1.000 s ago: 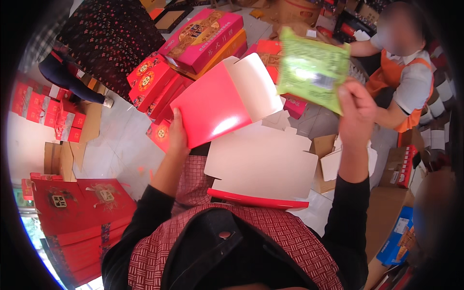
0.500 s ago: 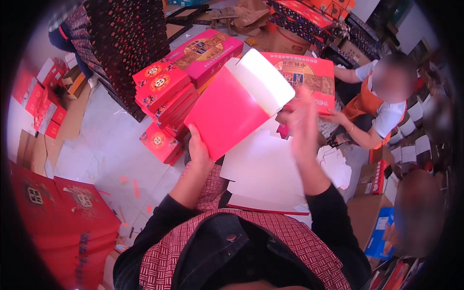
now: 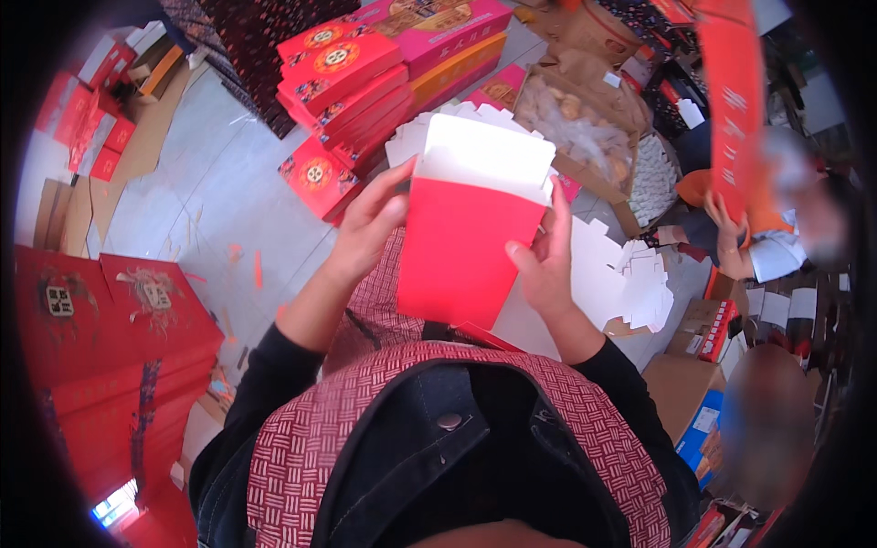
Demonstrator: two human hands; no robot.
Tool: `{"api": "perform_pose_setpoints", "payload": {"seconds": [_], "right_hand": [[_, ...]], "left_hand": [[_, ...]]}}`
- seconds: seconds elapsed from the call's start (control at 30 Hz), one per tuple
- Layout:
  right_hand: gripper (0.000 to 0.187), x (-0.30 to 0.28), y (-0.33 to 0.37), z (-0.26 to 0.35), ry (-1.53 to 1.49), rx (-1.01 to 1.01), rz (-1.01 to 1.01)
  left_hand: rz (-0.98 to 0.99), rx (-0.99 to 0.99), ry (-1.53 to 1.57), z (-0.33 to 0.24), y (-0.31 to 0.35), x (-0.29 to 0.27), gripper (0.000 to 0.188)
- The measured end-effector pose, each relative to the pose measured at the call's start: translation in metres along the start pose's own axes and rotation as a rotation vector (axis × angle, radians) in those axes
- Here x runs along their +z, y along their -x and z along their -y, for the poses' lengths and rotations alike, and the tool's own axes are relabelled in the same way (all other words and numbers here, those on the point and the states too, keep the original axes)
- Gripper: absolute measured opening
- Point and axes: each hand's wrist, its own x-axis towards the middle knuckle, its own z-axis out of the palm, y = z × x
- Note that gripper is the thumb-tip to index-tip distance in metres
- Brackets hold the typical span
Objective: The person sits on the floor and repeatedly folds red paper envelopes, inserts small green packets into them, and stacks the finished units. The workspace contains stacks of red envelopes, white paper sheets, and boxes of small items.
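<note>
Since the earlier frame, both hands have brought the red folded cardboard box with white inner flaps (image 3: 470, 242) down in front of the chest, upright. Gripping its left edge is the left hand (image 3: 370, 224); the right hand (image 3: 545, 260) clasps its right edge, thumb on the red face. Flat white die-cut cardboard blanks (image 3: 630, 274) lie just behind, to the right. Farther off, left of centre, stands a stack of red and pink gift boxes (image 3: 365, 73). At far right, a co-worker's hand (image 3: 722, 224) holds a long red box (image 3: 735, 100).
</note>
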Motion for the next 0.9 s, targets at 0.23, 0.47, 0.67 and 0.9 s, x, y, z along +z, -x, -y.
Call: {"api": "perform_pose_setpoints", "payload": {"seconds": [0.23, 0.47, 0.67, 0.9], "right_hand": [[0.041, -0.035, -0.019, -0.016, 0.06, 0.33, 0.146], [0.032, -0.037, -0.038, -0.039, 0.069, 0.124, 0.115], [0.03, -0.041, -0.034, -0.044, 0.46, -0.164, -0.029], [0.03, -0.047, -0.047, -0.028, -0.313, 0.176, -0.217]], "left_hand": [[0.145, -0.208, -0.137, 0.004, -0.029, 0.0, 0.03], [0.188, -0.258, -0.082, 0.021, -0.051, -0.008, 0.025], [0.204, -0.048, -0.566, 0.014, -0.053, 0.005, 0.025], [0.161, -0.008, -0.544, 0.014, -0.048, 0.018, 0.023]]}}
